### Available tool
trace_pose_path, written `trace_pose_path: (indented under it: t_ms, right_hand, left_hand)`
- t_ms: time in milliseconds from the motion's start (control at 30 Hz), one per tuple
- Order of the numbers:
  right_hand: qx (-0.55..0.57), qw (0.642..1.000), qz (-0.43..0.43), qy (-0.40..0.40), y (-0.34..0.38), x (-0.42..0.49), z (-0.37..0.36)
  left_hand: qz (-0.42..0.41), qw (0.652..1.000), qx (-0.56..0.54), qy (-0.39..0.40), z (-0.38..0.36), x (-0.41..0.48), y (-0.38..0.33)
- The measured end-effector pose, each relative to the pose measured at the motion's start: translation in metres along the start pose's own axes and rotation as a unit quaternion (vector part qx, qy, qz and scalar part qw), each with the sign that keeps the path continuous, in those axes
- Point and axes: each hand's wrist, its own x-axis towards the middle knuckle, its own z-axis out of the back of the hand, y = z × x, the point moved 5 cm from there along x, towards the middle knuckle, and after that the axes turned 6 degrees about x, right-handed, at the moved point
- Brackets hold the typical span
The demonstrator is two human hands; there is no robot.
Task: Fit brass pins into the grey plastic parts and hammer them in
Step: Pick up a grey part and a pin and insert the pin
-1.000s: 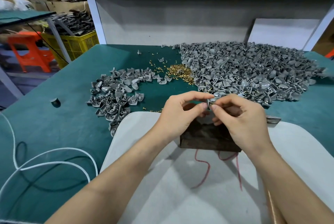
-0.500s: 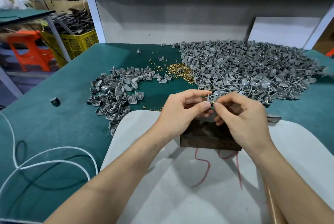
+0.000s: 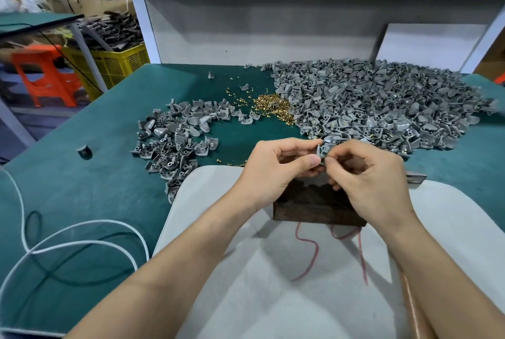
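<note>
Above the dark block [image 3: 314,210], the left hand [image 3: 276,172] still pinches one grey part [image 3: 323,150]; the right hand [image 3: 374,182] has closed its curled fingertips onto it. Pin hidden. Judged: insertion under way, hammering not yet due.

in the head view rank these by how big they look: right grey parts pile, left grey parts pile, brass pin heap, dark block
1. right grey parts pile
2. left grey parts pile
3. dark block, partly covered and nearer the camera, so its lead over the next is unsure
4. brass pin heap
</note>
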Motion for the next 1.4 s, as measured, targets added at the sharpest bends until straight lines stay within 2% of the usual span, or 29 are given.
trace_pose_path:
  t_ms: [367, 667, 867, 1100, 1400]
  right_hand:
    - [-0.043, 0.998, 0.038, 0.000, 0.0025, -0.0010, 0.0011]
    - [-0.019, 0.999, 0.045, -0.025, 0.0058, -0.0023, 0.0029]
    - [0.037, 0.999, 0.013, -0.015, 0.0025, -0.0027, -0.0019]
    - [0.182, 0.983, -0.026, -0.007, 0.0053, -0.0035, -0.0037]
    - [0.172, 0.985, 0.000, -0.028, 0.0095, -0.0054, -0.0022]
  left_hand:
    - [0.002, 1.000, -0.003, 0.007, -0.0016, -0.0001, 0.0004]
    - [-0.002, 1.000, -0.015, -0.002, -0.0050, -0.0013, 0.0007]
    - [-0.016, 0.999, 0.027, -0.024, -0.0037, -0.0032, -0.0019]
    - [0.013, 0.998, -0.066, -0.017, -0.0004, -0.0027, -0.0048]
    - [0.035, 0.995, -0.096, -0.008, -0.0020, -0.0020, -0.0026]
